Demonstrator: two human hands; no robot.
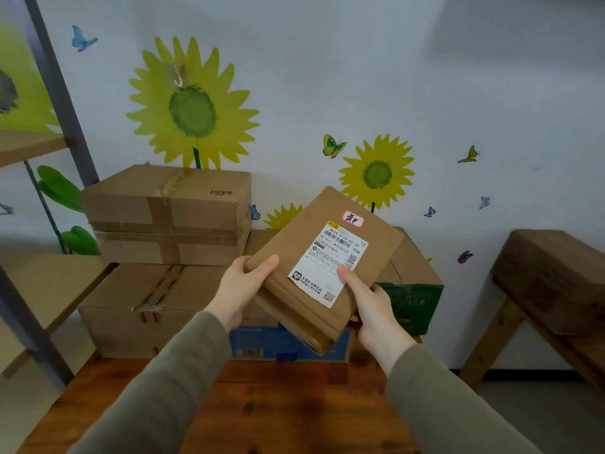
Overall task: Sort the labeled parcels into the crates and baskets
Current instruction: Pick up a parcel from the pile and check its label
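Wooden table (294,404) lies nearest you, and over its far half both your hands carry the flat cardboard parcel (304,257), clear of the wood and tilted up toward you. Your left hand (239,290) grips its left corner, thumb on top; your right hand (373,309) grips the right edge, thumb on the white label (330,260). The parcel's long axis runs away from you and rightward, so neither hand leads. At the table's far end stand stacked boxes (163,208). No crate or basket shows; you will likely need to turn.
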